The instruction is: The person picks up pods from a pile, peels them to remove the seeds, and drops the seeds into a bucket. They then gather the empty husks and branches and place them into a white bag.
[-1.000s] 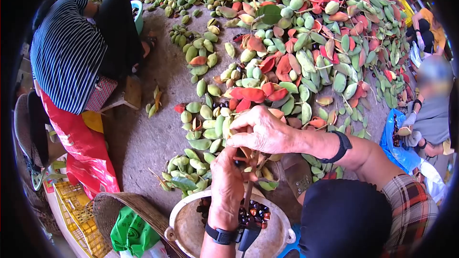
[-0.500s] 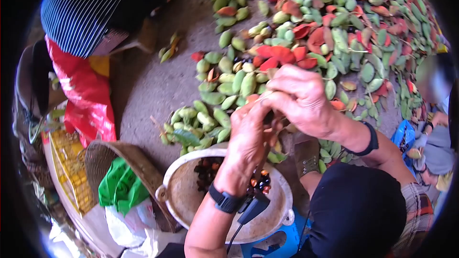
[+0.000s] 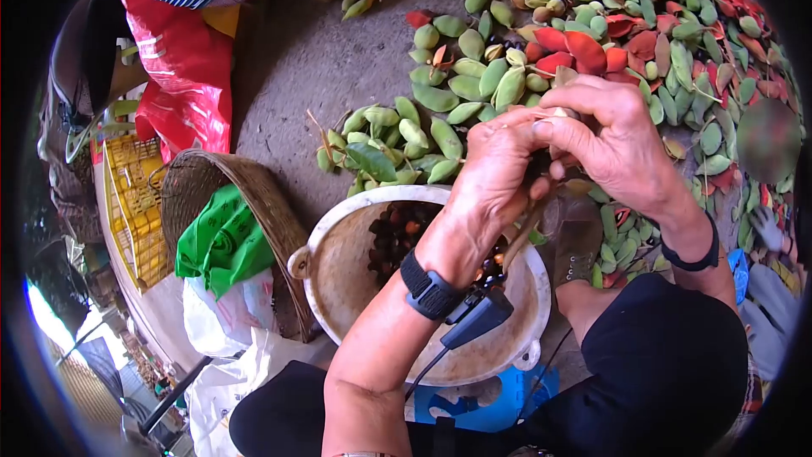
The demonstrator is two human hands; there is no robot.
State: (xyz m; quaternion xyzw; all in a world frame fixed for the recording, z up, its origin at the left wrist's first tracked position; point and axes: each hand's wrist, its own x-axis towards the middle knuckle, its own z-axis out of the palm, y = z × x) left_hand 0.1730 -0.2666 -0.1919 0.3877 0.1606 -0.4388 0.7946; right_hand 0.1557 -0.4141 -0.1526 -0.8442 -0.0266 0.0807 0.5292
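Observation:
My left hand [image 3: 495, 173] and my right hand [image 3: 613, 140] meet above the right side of a pale, worn bowl [image 3: 338, 300]. Pinched between their fingertips is a seed pod [image 3: 554, 115], mostly covered by the fingers. A brownish stem or strip of husk [image 3: 522, 237] hangs below my left hand. Inside the bowl lie dark, glossy seeds [image 3: 393, 241], some with orange-brown patches. Just beyond my hands are green pods [image 3: 436, 97] and split red pods [image 3: 584, 49].
A big heap of green and red pods [image 3: 677, 59] covers the ground ahead and right. To the left stand a woven basket [image 3: 275, 228] with a green bag [image 3: 224, 241], a yellow crate [image 3: 135, 211] and a red bag [image 3: 190, 76]. A blue stool [image 3: 499, 398] is under the bowl.
The view has swung down and left, so the bowl and pods appear farther up and right. Both hands stay together at the pod, with slightly shifted fingers.

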